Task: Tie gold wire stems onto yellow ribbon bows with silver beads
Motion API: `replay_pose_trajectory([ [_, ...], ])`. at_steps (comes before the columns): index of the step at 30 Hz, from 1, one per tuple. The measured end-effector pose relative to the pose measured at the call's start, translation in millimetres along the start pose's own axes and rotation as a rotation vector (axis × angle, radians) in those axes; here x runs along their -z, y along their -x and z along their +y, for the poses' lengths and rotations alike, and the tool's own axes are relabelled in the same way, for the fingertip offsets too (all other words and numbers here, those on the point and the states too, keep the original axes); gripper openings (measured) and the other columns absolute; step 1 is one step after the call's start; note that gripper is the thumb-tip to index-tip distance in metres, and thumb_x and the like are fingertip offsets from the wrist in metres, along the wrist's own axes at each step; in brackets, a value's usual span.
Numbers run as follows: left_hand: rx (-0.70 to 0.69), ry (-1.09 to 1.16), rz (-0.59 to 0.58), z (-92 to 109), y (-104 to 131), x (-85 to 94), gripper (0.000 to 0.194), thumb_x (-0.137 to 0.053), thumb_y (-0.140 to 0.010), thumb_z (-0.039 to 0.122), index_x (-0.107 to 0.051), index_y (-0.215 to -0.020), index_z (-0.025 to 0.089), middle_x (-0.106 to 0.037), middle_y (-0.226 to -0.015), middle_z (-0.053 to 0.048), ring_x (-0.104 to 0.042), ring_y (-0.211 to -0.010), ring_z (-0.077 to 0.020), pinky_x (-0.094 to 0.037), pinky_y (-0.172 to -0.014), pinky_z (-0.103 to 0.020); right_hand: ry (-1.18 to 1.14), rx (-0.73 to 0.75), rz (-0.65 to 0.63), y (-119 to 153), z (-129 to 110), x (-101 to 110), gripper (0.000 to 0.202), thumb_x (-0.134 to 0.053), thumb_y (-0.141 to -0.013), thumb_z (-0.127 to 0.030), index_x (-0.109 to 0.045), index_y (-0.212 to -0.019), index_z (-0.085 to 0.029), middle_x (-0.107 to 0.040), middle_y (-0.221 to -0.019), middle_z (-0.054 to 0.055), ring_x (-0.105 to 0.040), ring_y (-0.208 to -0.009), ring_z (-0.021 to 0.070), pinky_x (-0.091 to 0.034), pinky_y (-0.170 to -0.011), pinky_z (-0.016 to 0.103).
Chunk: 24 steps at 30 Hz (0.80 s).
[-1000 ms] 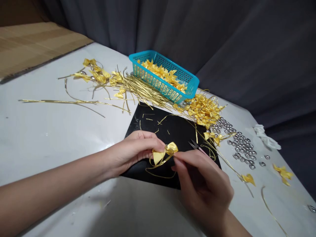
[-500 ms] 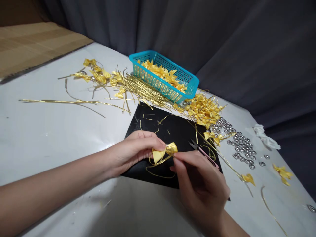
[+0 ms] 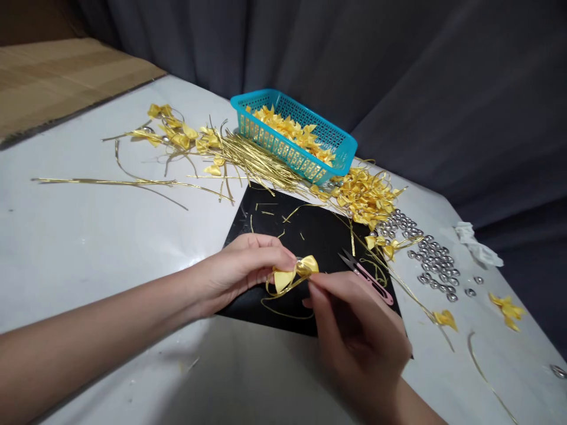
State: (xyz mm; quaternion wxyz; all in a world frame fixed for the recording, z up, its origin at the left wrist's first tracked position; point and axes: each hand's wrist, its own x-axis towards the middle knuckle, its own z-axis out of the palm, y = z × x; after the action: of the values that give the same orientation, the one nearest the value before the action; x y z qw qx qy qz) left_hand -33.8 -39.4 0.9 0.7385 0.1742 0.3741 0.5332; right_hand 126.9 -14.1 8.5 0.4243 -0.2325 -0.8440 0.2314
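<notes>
My left hand (image 3: 250, 265) pinches a small yellow ribbon bow (image 3: 284, 278) between thumb and fingers, above a black mat (image 3: 266, 321). A gold cord (image 3: 287, 289) runs from the bow and loops below it. The fingertips of my right hand (image 3: 363, 319) are closed on that cord at the bow's right side. A bit of silver shows at the top of the bow, partly hidden by my left thumb. Pink-handled thread snips (image 3: 372, 283) lie on the mat just beyond my right hand.
A teal basket (image 3: 292, 139) of yellow bows stands at the back. Gold cords (image 3: 259, 159) lie before it, with bows (image 3: 179, 136) to their left. Right of it are a heap of corded bows (image 3: 367, 198), silver beads (image 3: 436, 262) and a crumpled white piece (image 3: 478, 245).
My right hand has shifted slightly left and down, showing more of the snips' pink handle. My left hand and the bow have barely moved.
</notes>
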Motion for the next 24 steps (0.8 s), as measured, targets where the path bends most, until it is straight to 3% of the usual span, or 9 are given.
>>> replay_pose_trajectory([
  [20,0.002,-0.006,0.017,-1.0,1.0,0.2,0.009,-0.067,-0.059,0.014,-0.063,-0.051,0.016,-0.059,-0.048,0.004,-0.047,-0.046,-0.0046,-0.034,-0.045,-0.014,0.021,-0.003,-0.002,0.7,-2.7,1.6,0.027,-0.054,-0.076,0.003,-0.061,-0.093,-0.017,-0.057,-0.066,0.000,-0.054,-0.055,0.0095,-0.042,-0.049,0.022],
  [24,-0.097,0.008,0.073,4.5,-1.6,2.0,0.013,-0.066,-0.059,0.013,-0.060,-0.048,0.016,-0.057,-0.048,0.005,-0.048,-0.048,-0.0046,-0.036,-0.047,-0.014,0.017,-0.025,0.030,3.2,1.7,1.7,0.027,-0.055,-0.076,0.002,-0.061,-0.094,-0.016,-0.058,-0.066,0.000,-0.055,-0.056,0.0104,-0.043,-0.048,0.023],
])
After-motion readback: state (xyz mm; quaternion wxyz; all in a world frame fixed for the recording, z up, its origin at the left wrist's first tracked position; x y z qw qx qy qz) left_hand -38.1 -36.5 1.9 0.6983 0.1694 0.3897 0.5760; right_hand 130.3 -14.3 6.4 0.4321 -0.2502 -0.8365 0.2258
